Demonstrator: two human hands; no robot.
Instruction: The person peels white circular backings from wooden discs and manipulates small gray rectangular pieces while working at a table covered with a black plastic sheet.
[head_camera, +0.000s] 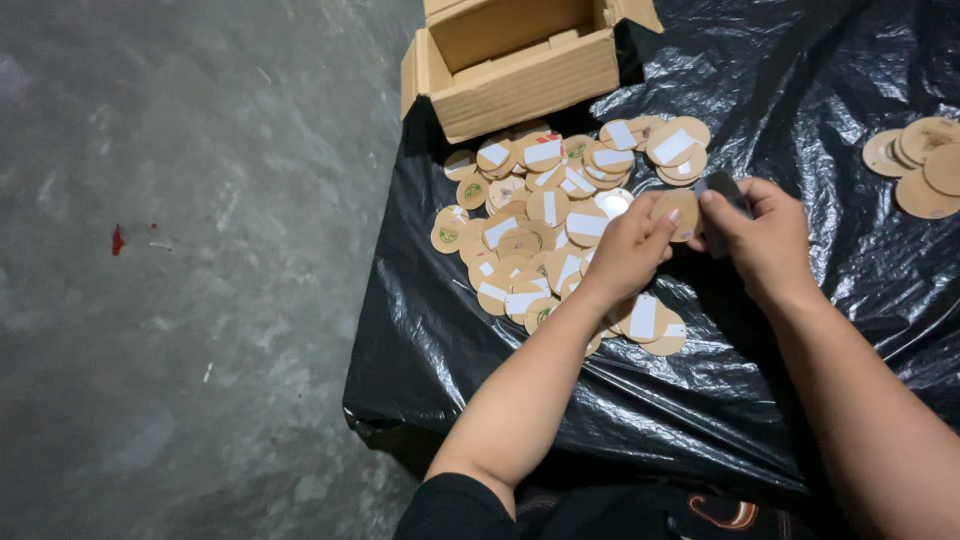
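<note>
A: What is the left hand (630, 250) doing?

B: Its fingers (655, 228) pinch a round tan cardboard disc (680, 212), held just above the crinkled black plastic sheet (680, 400).

A: And the right hand (765, 240)?

B: It is curled around a small dark grey flat object (722, 190), fingers pressed on it, touching the disc's right edge. I cannot tell what the object is.

A: What lies around them?

B: A scattered heap of tan round discs with white rectangular stickers (545, 225) spreads left and far of the hands on the sheet. A second small stack of plain tan discs (920, 160) sits well apart at the far right. An open brown corrugated cardboard box (520, 70) stands at the far edge, just beside the heap. Grey concrete floor (180, 280) fills the left.
</note>
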